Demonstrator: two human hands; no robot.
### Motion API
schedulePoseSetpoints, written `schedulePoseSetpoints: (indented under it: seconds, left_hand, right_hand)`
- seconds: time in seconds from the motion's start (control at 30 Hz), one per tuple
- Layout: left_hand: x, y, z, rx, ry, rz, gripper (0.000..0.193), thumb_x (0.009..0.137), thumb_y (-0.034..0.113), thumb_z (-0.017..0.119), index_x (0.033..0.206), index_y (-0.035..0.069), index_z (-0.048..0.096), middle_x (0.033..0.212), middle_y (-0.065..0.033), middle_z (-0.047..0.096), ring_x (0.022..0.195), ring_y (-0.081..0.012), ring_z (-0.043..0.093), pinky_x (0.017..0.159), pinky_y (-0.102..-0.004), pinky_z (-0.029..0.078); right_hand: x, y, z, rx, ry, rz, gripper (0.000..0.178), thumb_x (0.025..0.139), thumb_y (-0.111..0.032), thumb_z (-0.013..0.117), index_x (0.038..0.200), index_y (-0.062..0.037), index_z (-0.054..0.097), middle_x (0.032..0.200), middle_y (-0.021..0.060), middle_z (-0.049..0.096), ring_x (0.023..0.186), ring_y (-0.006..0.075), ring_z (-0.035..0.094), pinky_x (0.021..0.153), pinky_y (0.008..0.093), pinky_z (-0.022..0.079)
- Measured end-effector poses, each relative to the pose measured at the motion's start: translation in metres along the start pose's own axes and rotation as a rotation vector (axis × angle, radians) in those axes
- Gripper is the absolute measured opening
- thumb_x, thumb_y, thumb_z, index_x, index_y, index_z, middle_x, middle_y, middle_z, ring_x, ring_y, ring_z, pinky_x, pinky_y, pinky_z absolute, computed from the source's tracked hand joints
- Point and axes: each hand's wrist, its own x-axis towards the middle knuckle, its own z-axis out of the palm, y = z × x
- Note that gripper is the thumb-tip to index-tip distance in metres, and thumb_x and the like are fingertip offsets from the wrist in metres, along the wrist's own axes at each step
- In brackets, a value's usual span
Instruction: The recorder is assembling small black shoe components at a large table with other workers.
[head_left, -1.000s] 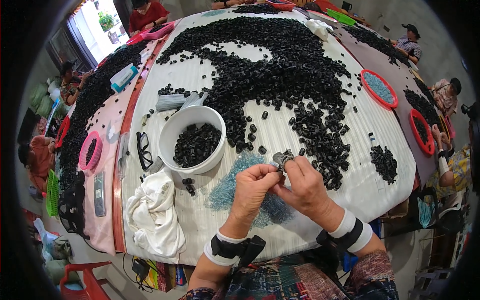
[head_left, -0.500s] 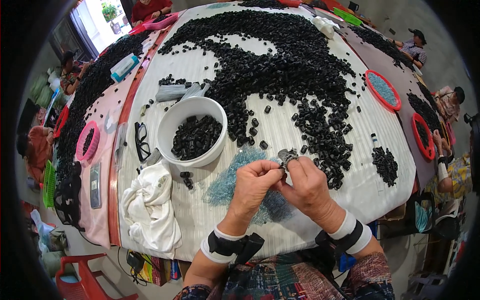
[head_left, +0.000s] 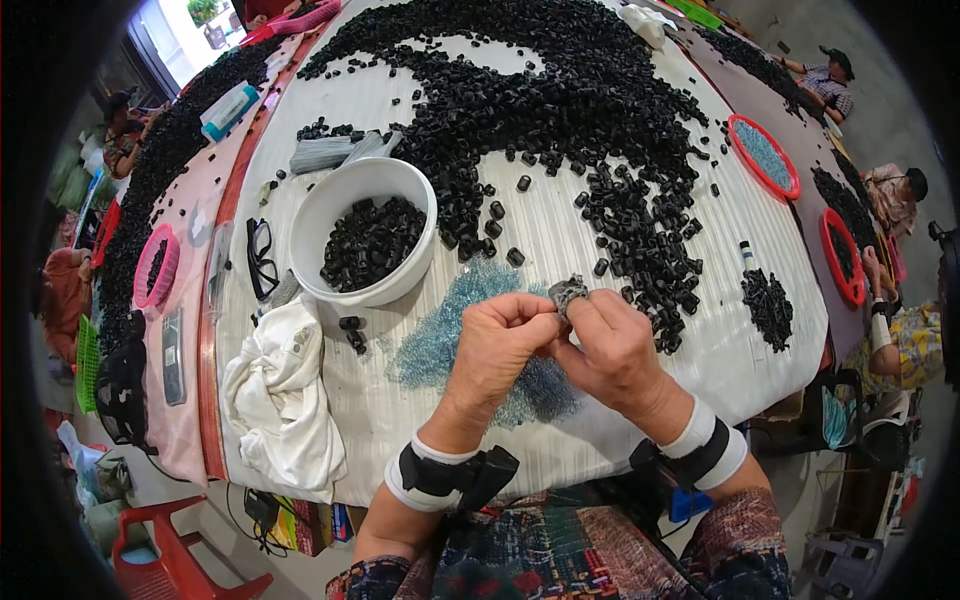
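My left hand [head_left: 500, 345] and my right hand [head_left: 622, 350] meet above the near middle of the table, fingertips pinched together. Whatever lies between them is too small or too covered to make out. A grey cloth wrap [head_left: 568, 291] sits around a finger of my right hand. Under and beside my hands spreads a heap of small clear-blue pieces [head_left: 430, 345]. Beyond them lie many small black cylindrical parts [head_left: 560, 120]. To the left stands a white bowl [head_left: 302, 262] holding more black parts [head_left: 372, 243].
Left of the bowl are black-framed glasses [head_left: 261, 262] and a crumpled white cloth [head_left: 280, 400]. A small pile of thin black pieces [head_left: 768, 312] lies at the right. Red-rimmed trays [head_left: 843, 257] stand on the right-hand table, where other people sit. A red chair [head_left: 170, 545] stands at lower left.
The view has shifted slightly, so the bowl and white cloth appear farther left. My hands stay pinched together, with only slight finger movement.
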Motion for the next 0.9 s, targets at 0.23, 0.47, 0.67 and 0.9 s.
schedulePoseSetpoints:
  seconds: [0.23,0.47,0.67,0.9]
  left_hand:
    - [-0.005,0.010,0.004,-0.126,0.013,-0.120,0.021,0.084,0.012,0.064,0.094,-0.006,0.066,0.078,-0.0065,0.066,0.068,-0.0101,0.062,0.059,-0.0231,0.052]
    - [-0.008,0.007,-0.001,0.013,-0.073,-0.053,0.020,0.085,0.014,0.065,0.095,-0.003,0.066,0.081,-0.0059,0.067,0.070,-0.0112,0.062,0.059,-0.0237,0.053]
    - [-0.004,-0.002,-0.004,-0.093,-0.164,-0.075,0.018,0.088,0.015,0.064,0.095,-0.001,0.066,0.083,-0.0070,0.068,0.073,-0.0118,0.064,0.057,-0.0239,0.053]
    - [0.009,0.038,-0.044,-0.409,0.154,0.300,0.031,0.095,0.037,0.051,0.096,0.007,0.058,0.088,-0.0051,0.065,0.071,-0.0124,0.061,0.057,-0.0255,0.051]
  right_hand:
    - [0.009,0.009,-0.011,0.003,0.030,0.004,0.021,0.067,-0.005,0.070,0.071,-0.0038,0.049,0.064,0.0092,0.046,0.057,0.0258,0.052,0.048,0.0354,0.044]
    - [0.003,0.000,-0.017,0.002,0.006,-0.045,0.021,0.067,-0.009,0.070,0.071,-0.0051,0.050,0.064,0.0088,0.047,0.058,0.0254,0.054,0.048,0.0348,0.045]
    - [0.003,0.004,-0.029,0.081,-0.049,0.026,0.025,0.069,-0.014,0.071,0.081,-0.0021,0.053,0.071,0.0114,0.049,0.062,0.0274,0.055,0.052,0.0352,0.046]
    - [-0.006,0.040,-0.054,0.142,0.019,0.250,0.019,0.075,-0.005,0.067,0.086,0.0017,0.052,0.076,0.0147,0.050,0.065,0.0305,0.053,0.057,0.0379,0.044]
